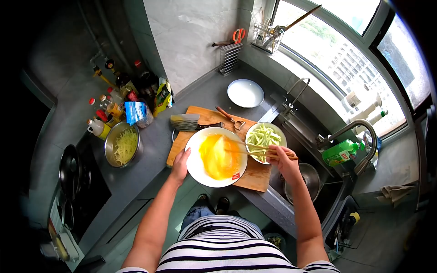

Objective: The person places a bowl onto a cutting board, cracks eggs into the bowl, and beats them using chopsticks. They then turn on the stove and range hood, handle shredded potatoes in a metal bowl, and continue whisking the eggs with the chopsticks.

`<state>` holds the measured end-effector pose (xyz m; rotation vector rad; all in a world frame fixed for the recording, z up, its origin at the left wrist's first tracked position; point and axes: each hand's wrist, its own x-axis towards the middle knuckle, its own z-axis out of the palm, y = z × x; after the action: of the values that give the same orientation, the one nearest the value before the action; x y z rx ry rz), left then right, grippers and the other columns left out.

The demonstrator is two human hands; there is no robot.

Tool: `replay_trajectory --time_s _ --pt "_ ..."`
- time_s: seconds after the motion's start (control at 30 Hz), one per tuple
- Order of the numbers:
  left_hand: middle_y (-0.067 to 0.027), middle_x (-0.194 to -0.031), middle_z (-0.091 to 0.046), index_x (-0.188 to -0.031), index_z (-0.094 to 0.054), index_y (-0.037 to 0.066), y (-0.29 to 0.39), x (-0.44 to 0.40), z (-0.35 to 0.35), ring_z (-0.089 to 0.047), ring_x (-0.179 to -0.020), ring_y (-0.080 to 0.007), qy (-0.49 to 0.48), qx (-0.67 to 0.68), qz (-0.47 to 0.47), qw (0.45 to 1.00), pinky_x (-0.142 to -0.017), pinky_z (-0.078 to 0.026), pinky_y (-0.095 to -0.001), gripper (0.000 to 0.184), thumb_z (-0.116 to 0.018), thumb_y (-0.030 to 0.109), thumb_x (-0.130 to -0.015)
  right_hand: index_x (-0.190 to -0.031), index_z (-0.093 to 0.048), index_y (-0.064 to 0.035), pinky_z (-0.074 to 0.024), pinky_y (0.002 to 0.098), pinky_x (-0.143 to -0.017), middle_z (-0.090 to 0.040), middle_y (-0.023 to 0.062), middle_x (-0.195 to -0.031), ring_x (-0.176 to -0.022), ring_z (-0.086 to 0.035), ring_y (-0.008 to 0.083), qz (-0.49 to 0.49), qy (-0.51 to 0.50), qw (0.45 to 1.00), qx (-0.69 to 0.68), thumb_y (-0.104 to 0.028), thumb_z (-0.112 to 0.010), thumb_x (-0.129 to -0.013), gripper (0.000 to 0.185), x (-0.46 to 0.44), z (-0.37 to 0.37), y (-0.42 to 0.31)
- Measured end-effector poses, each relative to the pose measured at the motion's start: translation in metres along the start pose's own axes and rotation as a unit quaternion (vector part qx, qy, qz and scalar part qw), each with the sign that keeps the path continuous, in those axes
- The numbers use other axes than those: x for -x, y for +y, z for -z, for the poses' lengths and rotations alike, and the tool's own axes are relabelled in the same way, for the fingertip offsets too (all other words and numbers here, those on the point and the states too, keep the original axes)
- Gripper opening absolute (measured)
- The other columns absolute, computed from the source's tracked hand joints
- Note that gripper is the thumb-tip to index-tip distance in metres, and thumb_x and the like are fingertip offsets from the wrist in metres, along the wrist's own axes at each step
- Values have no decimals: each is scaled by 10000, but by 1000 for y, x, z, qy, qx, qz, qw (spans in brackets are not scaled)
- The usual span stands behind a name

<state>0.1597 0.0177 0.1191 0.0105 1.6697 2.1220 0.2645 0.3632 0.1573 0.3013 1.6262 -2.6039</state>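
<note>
My left hand [180,164] grips the left rim of a white bowl [196,169], which is tilted toward me. Inside it is yellow beaten egg [218,159], paler and blurred near the middle. Wooden chopsticks [259,154] are pinched in my right hand [284,161], their tips down in the egg. Just behind that hand, a bowl of pale green strips [264,138] stands at the right edge of the wooden cutting board [256,177]. Beyond the egg bowl lie a cleaver [185,123] and a peeler [231,119] with a brown handle.
A metal bowl of pale shreds [125,145] sits at left, near bottles [102,109] and the stove [91,191]. An empty white plate [246,93] is at the back. To the right are the sink [325,175], faucet [348,125] and green detergent bottle [341,153].
</note>
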Motion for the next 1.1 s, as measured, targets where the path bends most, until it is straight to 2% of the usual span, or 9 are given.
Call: replay_trajectory --time_s 0.1,0.2,0.3,0.4,0.53,0.7,0.8,0.97,1.1 --pt "-102 -1130 -618 -1236 -515 -23 -1 -3 4 -593 -1008 -155 3 4 2 1000 -887 -439 -258 432 -439 305 -965 -1103 -612 42 -562 333 -778 -637 118 -981 -851 -635 178 -68 -50 995 47 -205 -501 -969 302 2 -7 -6" --pt "-100 -1127 -619 -1233 -516 -23 0 -3 3 -594 -1006 -155 0 4 -2 1000 -885 -440 -259 429 -438 302 -965 -1112 -608 41 -556 325 -781 -638 116 -980 -858 -634 175 10 27 1000 -5 -205 -495 -972 305 -5 -7 1" --pt "-99 -1124 -620 -1228 -518 -24 5 -1 1 -596 -1002 -155 2 2 -6 1000 -882 -442 -261 425 -437 299 -965 -1113 -605 41 -550 316 -786 -642 112 -971 -860 -635 176 -65 -48 996 27 -207 -483 -977 308 -2 -5 -3" --pt "-98 -1125 -620 -1223 -521 -25 4 -2 0 -596 -1004 -155 1 7 -2 1000 -882 -441 -261 421 -437 296 -964 -1108 -605 39 -548 318 -785 -641 115 -974 -853 -635 180 29 20 999 -14 -205 -478 -980 304 -10 -3 4" --pt "-98 -1129 -619 -1218 -525 -26 1 -2 4 -592 -1015 -155 0 9 3 1000 -888 -437 -258 417 -437 293 -964 -1099 -608 34 -554 330 -775 -636 128 -990 -844 -635 193 -82 -69 994 3 -198 -481 -977 291 -5 -3 0" --pt "-98 -1132 -619 -1228 -521 -27 -1 -4 6 -589 -1023 -158 11 8 -8 1000 -893 -434 -259 425 -437 295 -964 -1088 -609 31 -550 318 -721 -645 116 -953 -825 -637 176 -83 -26 996 33 -229 -488 -975 309 -9 -13 4" --pt "-98 -1133 -619 -1236 -517 -27 1 -4 4 -589 -1023 -159 4 8 -10 1000 -894 -434 -261 430 -437 296 -963 -1083 -611 33 -547 309 -730 -645 117 -963 -824 -636 176 19 22 999 -34 -222 -486 -975 304 -15 -16 9" --pt "-99 -1130 -620 -1227 -522 -24 3 -3 3 -593 -1009 -154 19 -5 -7 1000 -883 -441 -258 426 -438 299 -963 -1094 -611 11 -553 335 -778 -643 118 -972 -841 -639 206 -35 -43 995 -88 -208 -483 -975 280 -15 -6 8" --pt "-95 -1124 -623 -1215 -528 -23 4 -3 4 -598 -995 -153 12 13 0 1000 -871 -448 -254 418 -441 300 -963 -1099 -610 7 -551 336 -786 -642 113 -983 -849 -636 202 -103 -38 994 9 -212 -478 -979 283 -16 -4 11"
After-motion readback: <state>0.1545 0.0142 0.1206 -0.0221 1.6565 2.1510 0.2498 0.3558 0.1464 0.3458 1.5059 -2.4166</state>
